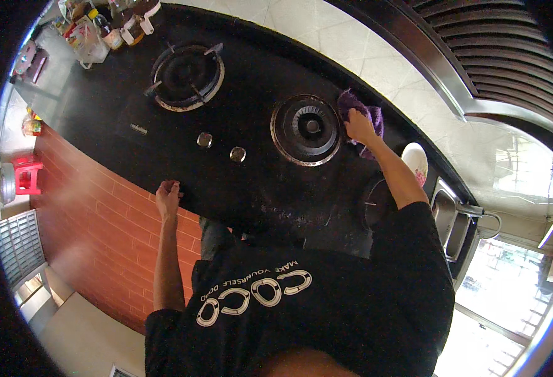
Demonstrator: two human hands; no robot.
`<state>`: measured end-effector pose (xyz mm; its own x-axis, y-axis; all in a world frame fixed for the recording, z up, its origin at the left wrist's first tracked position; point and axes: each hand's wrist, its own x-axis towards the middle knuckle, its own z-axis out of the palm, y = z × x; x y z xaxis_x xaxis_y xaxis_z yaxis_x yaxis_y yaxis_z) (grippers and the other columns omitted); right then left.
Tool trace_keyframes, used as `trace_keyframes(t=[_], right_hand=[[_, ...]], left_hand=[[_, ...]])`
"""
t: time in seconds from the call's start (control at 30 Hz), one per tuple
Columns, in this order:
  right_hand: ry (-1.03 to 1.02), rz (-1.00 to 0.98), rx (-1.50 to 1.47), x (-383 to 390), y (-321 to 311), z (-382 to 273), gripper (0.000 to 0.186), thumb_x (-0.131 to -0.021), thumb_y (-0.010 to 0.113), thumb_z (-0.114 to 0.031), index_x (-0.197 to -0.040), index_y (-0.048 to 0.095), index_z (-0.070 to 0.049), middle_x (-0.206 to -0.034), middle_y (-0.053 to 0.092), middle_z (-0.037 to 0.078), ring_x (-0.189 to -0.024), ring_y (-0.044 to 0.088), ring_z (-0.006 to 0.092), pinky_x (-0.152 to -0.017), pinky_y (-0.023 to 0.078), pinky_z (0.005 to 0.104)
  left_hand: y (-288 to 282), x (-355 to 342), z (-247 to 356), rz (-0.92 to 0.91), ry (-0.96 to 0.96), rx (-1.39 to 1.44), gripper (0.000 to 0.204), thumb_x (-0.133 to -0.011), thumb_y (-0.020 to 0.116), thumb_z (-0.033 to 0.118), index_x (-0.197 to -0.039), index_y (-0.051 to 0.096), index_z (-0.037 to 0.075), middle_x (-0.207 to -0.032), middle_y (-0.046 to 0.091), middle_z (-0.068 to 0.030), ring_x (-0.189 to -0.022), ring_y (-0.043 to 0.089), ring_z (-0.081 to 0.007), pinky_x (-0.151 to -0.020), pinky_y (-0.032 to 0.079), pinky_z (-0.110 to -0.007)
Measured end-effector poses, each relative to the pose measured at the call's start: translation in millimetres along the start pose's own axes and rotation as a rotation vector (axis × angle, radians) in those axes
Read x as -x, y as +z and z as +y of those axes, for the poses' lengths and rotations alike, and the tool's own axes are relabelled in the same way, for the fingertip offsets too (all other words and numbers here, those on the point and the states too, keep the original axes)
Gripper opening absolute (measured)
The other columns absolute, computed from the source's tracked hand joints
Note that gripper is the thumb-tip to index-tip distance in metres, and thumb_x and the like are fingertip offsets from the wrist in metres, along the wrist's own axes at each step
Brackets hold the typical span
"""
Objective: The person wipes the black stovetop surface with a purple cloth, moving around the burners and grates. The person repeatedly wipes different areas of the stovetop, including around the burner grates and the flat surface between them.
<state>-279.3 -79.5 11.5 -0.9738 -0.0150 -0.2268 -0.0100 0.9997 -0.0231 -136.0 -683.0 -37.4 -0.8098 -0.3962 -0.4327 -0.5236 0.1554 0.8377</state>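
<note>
My right hand point(359, 127) is closed on a bunched purple cloth point(375, 118), pressing it onto the black stovetop point(251, 113). The cloth lies just right of the right burner point(312, 129), which has no pan support over it. At the stove's front edge is my left hand point(169, 193), its fingers curled in and nothing showing in them. Two silver knobs, a left knob point(205, 139) and a right knob point(238, 154), sit between the burners. The left burner point(187, 74) carries a metal pan support point(201, 97).
A white plate point(414, 157) with a pink pattern leans near my right forearm, by a dark round thing point(377, 204) partly hidden. Beyond are a steel sink point(455, 223) and tap point(471, 209). Bottles point(110, 34) and bags stand far left; a range hood point(490, 56) hangs above right.
</note>
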Motion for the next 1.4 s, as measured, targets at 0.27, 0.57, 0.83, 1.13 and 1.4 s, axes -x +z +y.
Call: trace_keyframes(t=[0.27, 0.57, 0.83, 1.13, 1.4], right_hand=[[-0.182, 0.24, -0.435, -65, -35, -3, 0.01, -0.081, 0.055, -0.008, -0.087, 0.062, -0.007, -0.076, 0.065, 0.013, -0.074, 0.063, 0.038, -0.072, 0.052, 0.0453], [-0.455, 0.159, -0.025, -65, -29, -61, 0.043, -0.078, 0.054, 0.003, -0.12, 0.056, -0.007, -0.119, 0.052, 0.011, -0.111, 0.051, 0.0325, -0.094, 0.046, 0.0412], [-0.503, 0.157, -0.113, -53, -16, -29, 0.056, -0.07, 0.055, 0.011, -0.124, 0.056, -0.005, -0.116, 0.054, 0.012, -0.108, 0.053, 0.0326, -0.093, 0.048, 0.0401], [-0.488, 0.185, -0.132, 19, 16, 33, 0.055, -0.071, 0.054, 0.011, -0.124, 0.057, -0.004, -0.12, 0.056, 0.018, -0.112, 0.054, 0.0366, -0.094, 0.047, 0.042], [-0.281, -0.032, -0.31, 87, -8, 26, 0.026, -0.083, 0.058, -0.006, -0.109, 0.06, -0.004, -0.102, 0.058, 0.015, -0.098, 0.059, 0.0358, -0.081, 0.051, 0.0451]], left_hand=[[-2, 8, 12, -0.016, 0.03, 0.001, 0.018, -0.09, 0.06, 0.016, -0.092, 0.064, -0.001, -0.071, 0.062, -0.0054, -0.057, 0.059, -0.0113, -0.054, 0.045, -0.026], [-1, 14, 20, 0.02, 0.078, -0.038, 0.018, -0.091, 0.059, 0.016, -0.091, 0.063, -0.002, -0.068, 0.059, -0.005, -0.056, 0.058, -0.0117, -0.052, 0.046, -0.025], [2, 16, 16, 0.013, 0.092, 0.108, 0.016, -0.095, 0.057, 0.016, -0.096, 0.06, 0.0, -0.072, 0.056, -0.0033, -0.055, 0.056, -0.0095, -0.049, 0.044, -0.023], [16, 18, 18, 0.213, 0.24, -0.295, 0.016, -0.096, 0.056, 0.016, -0.095, 0.061, 0.0, -0.073, 0.06, -0.0046, -0.056, 0.055, -0.0105, -0.047, 0.048, -0.024], [14, 14, 11, 0.243, 0.386, -0.472, 0.019, -0.095, 0.057, 0.018, -0.096, 0.06, -0.001, -0.072, 0.062, -0.0088, -0.056, 0.059, -0.0148, -0.046, 0.047, -0.029]])
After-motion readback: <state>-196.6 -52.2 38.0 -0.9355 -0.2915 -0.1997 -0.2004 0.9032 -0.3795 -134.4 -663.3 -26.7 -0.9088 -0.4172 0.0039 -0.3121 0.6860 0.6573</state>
